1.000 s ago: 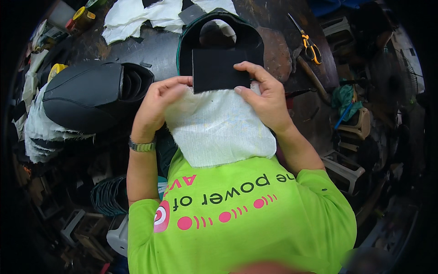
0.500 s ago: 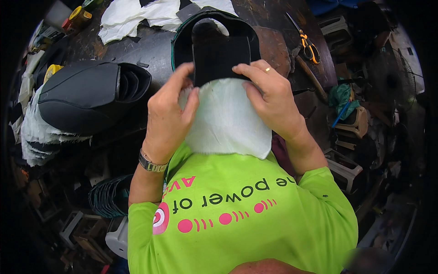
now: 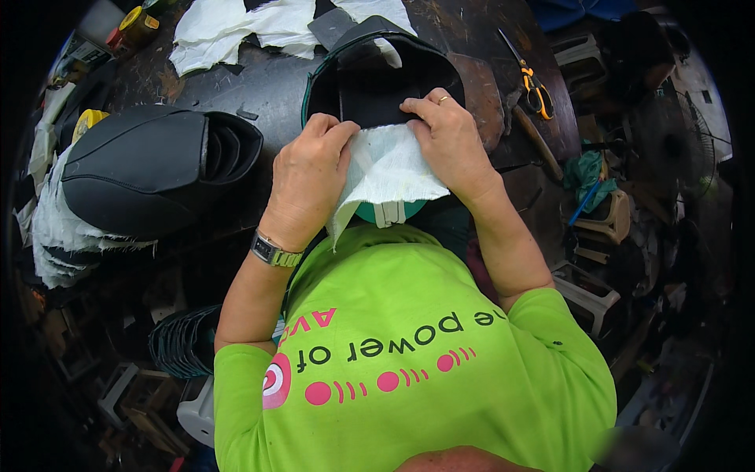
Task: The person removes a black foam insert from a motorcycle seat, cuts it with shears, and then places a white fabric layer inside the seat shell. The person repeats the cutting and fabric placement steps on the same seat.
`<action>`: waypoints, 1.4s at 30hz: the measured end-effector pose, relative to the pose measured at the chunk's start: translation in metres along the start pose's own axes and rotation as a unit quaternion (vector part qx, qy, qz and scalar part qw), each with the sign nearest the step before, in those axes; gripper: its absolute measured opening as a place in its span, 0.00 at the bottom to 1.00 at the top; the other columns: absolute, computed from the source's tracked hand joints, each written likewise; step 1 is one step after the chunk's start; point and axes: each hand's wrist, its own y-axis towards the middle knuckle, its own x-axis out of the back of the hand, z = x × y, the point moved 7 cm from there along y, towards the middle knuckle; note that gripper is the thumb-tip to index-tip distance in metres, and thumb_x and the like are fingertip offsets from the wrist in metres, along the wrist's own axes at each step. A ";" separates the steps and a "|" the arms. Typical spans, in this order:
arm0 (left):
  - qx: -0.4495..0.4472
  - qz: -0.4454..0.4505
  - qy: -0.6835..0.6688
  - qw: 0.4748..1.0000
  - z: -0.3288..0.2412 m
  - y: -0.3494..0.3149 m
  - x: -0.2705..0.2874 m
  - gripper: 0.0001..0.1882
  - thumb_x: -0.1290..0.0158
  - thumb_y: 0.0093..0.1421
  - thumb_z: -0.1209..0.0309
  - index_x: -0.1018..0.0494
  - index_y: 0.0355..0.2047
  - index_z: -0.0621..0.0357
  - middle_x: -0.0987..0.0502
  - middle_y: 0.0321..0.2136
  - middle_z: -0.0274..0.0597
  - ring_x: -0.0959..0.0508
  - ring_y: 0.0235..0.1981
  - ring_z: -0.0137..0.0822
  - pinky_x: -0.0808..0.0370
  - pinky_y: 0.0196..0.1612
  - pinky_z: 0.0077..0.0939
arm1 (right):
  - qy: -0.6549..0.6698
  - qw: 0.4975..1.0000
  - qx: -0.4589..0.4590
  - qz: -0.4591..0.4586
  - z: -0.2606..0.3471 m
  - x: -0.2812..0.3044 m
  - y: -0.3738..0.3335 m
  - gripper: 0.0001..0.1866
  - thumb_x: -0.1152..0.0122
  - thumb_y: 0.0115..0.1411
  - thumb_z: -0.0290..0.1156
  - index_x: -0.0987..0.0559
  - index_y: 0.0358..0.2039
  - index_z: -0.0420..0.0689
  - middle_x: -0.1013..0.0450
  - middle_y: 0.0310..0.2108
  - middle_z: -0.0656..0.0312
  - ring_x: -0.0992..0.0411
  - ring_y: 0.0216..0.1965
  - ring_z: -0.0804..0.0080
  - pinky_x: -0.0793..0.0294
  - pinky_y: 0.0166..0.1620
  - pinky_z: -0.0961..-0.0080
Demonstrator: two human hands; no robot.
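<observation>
A black curved leather piece, like a shoe upper (image 3: 444,71), stands open on the table edge in front of me. A white fabric piece (image 3: 389,165) hangs from its near edge toward my lap, its lower side curling up. My left hand (image 3: 308,169) pinches the fabric's top left corner against the black edge. At the top right corner my right hand (image 3: 458,145), with a ring, grips the fabric between thumb and fingers. How far the fabric reaches into the black piece is hidden. A green rounded thing (image 3: 366,212) shows beneath the fabric.
Left on the table rests a stack of black uppers (image 3: 126,173) above frayed white fabric (image 3: 51,228). More white fabric sheets (image 3: 208,35) lie at the back. Orange-handled scissors (image 3: 536,94) and a wooden-handled tool (image 3: 536,141) lie right. Plastic stools (image 3: 586,291) stand beyond.
The white fabric has shifted up toward the black piece, and its lower edge has lifted off my shirt. The black flap that stood upright now lies back inside. My hands have drawn slightly closer.
</observation>
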 end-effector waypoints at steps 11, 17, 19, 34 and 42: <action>0.046 0.002 0.030 0.998 0.012 0.006 -0.007 0.08 0.42 0.64 0.72 0.17 0.43 0.56 0.24 0.33 0.44 0.18 0.33 0.47 0.20 0.38 0.37 | 0.001 1.000 -0.009 -0.009 -0.002 -0.007 0.000 0.12 0.37 0.60 0.22 0.16 0.45 0.37 0.25 0.38 0.51 0.22 0.40 0.53 0.23 0.47 0.65; 0.049 -0.001 0.024 0.999 0.011 0.005 -0.008 0.09 0.42 0.65 0.72 0.17 0.43 0.56 0.23 0.34 0.44 0.19 0.33 0.46 0.21 0.38 0.37 | 0.014 1.000 -0.003 -0.009 -0.006 -0.006 0.000 0.13 0.37 0.59 0.21 0.16 0.45 0.37 0.24 0.37 0.51 0.22 0.39 0.53 0.23 0.46 0.65; 0.049 -0.005 0.023 0.999 0.012 0.005 -0.008 0.09 0.42 0.65 0.72 0.17 0.43 0.56 0.23 0.34 0.44 0.19 0.33 0.46 0.21 0.39 0.36 | 0.017 1.000 0.002 -0.014 -0.007 -0.006 -0.001 0.13 0.37 0.58 0.21 0.16 0.44 0.37 0.24 0.37 0.51 0.22 0.38 0.53 0.23 0.46 0.65; 0.047 -0.011 0.023 0.999 0.015 0.005 -0.009 0.09 0.42 0.65 0.72 0.18 0.45 0.54 0.24 0.33 0.43 0.19 0.33 0.45 0.21 0.38 0.35 | 0.042 0.998 0.012 -0.048 -0.012 -0.007 -0.006 0.13 0.36 0.58 0.22 0.16 0.44 0.38 0.24 0.36 0.51 0.22 0.37 0.53 0.23 0.43 0.64; 0.006 -0.008 0.173 0.985 -0.004 0.005 -0.008 0.09 0.41 0.62 0.69 0.16 0.43 0.51 0.24 0.39 0.39 0.21 0.45 0.38 0.25 0.45 0.34 | 0.025 1.000 -0.005 -0.004 -0.009 -0.004 -0.004 0.19 0.26 0.51 0.31 0.15 0.44 0.38 0.24 0.35 0.52 0.23 0.36 0.55 0.24 0.43 0.66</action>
